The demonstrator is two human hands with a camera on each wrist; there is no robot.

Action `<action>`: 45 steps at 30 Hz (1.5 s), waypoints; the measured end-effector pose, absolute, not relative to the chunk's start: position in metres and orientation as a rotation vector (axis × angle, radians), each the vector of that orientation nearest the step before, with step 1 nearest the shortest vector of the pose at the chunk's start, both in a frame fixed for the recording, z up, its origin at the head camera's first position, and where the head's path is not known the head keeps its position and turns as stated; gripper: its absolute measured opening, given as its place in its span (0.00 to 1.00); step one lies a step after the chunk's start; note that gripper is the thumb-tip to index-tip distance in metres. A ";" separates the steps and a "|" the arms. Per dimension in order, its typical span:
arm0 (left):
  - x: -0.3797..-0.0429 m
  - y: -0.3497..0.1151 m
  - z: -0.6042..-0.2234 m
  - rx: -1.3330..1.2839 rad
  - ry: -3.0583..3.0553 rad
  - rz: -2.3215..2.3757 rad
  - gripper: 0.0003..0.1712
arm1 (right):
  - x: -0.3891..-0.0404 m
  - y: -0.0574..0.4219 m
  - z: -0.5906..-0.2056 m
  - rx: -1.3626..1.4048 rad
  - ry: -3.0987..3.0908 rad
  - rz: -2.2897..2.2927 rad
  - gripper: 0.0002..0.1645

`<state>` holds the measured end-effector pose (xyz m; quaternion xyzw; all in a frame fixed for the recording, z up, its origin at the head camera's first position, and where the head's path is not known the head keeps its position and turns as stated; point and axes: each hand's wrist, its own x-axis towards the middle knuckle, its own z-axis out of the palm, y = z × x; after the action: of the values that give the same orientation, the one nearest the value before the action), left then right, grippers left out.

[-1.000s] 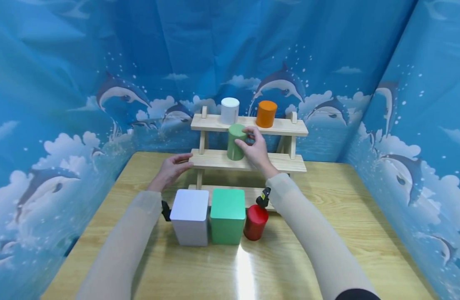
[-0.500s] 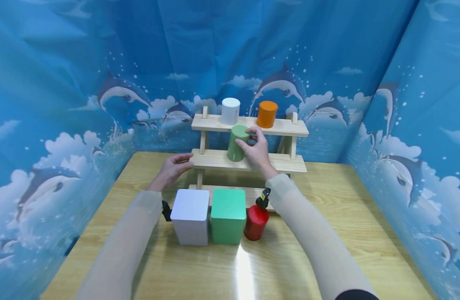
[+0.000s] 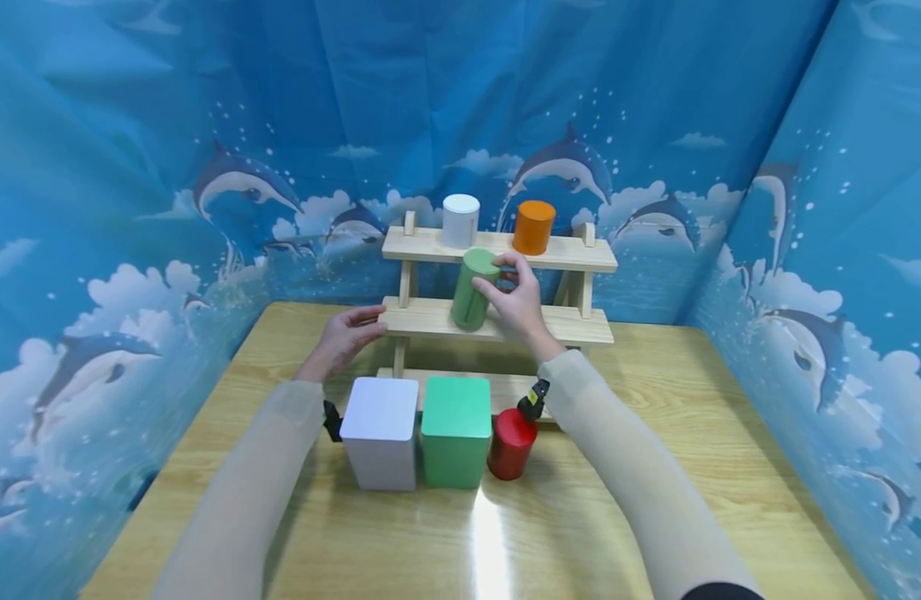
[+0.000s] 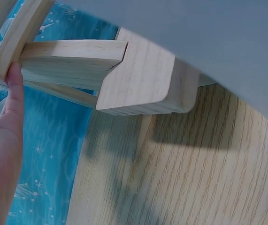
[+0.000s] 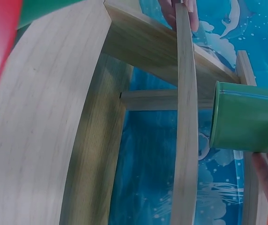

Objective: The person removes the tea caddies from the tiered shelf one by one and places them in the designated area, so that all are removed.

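A green cylinder (image 3: 471, 293) tilts over the middle tier, its top leaning right. Thumb and fingers of my right hand (image 3: 522, 302) hold it by the upper right side. From the right wrist view, a narrow gap shows between the base of the cylinder (image 5: 246, 117) and the middle board (image 5: 186, 126). At the left end of the wooden three-tier shelf (image 3: 424, 317), my left hand (image 3: 343, 342) pinches the middle board; the left wrist view has the hand's (image 4: 3, 136) thumb and finger on either side of it.
On the top tier stand a white cylinder (image 3: 460, 225) and an orange cylinder (image 3: 533, 230). A white box (image 3: 381, 437), a green box (image 3: 456, 437) and a red cylinder (image 3: 511, 450) stand in a row before the shelf, between my forearms. Dolphin-print curtains (image 3: 280, 100) surround the wooden table (image 3: 400, 550).
The green cylinder has gone from nearly upright to tilted, its base swinging left and slightly toward me. My right hand has shifted slightly right. My left hand stays on the board.
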<state>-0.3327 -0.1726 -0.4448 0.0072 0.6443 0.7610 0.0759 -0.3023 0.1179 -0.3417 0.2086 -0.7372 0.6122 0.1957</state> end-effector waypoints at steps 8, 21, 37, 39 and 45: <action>-0.335 -0.174 -0.449 0.022 1.912 2.302 0.30 | -0.293 0.123 -0.340 0.606 -2.093 1.718 0.23; -0.334 -0.175 -0.448 0.052 1.927 2.272 0.30 | -0.281 0.131 -0.343 0.640 -2.073 1.709 0.24; -0.335 -0.176 -0.450 0.097 1.906 2.292 0.31 | -0.265 0.141 -0.348 0.628 -2.023 1.801 0.23; -0.335 -0.177 -0.449 0.102 1.905 2.290 0.31 | -0.263 0.142 -0.348 0.632 -2.018 1.816 0.23; -0.334 -0.177 -0.450 0.102 1.910 2.292 0.31 | -0.258 0.146 -0.352 0.623 -2.005 1.843 0.24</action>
<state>-0.3342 -0.1768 -0.4496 0.0341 0.6377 0.7656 0.0781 -0.2581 0.1462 -0.3516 0.2195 -0.7069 0.6497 0.1733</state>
